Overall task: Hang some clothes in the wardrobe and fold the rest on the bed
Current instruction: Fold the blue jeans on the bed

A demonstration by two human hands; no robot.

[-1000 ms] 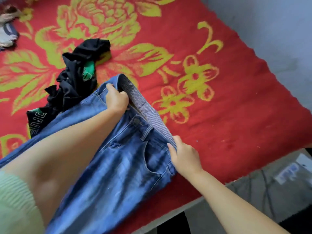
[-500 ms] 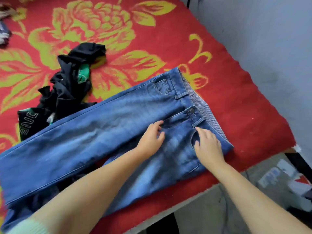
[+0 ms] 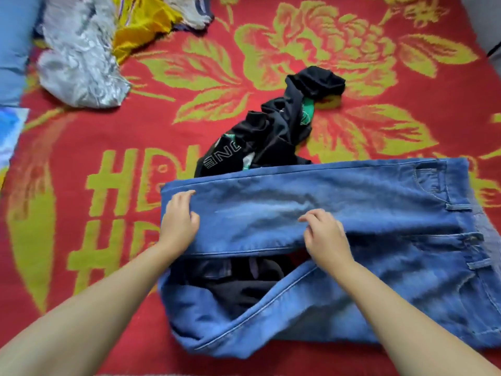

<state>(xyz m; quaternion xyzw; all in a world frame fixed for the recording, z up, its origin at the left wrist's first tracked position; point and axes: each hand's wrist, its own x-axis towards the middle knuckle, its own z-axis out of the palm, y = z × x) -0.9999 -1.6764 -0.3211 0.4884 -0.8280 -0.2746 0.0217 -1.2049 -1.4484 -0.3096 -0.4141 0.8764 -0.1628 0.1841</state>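
Folded blue denim jeans (image 3: 339, 210) on the red flowered bed (image 3: 81, 158).
My left hand (image 3: 177, 221) gripped the fold edge; my right hand (image 3: 325, 234) pinched the upper leg.

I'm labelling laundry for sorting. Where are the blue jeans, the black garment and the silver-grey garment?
blue jeans (image 3: 339, 202), head view, on the folded upper leg.
black garment (image 3: 273, 137), head view, on its crumpled middle.
silver-grey garment (image 3: 78, 63), head view, on its shiny centre.

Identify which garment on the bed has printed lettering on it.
The crumpled black garment just beyond the jeans: it shows outlined letters, unlike the silver-grey and yellow clothes.
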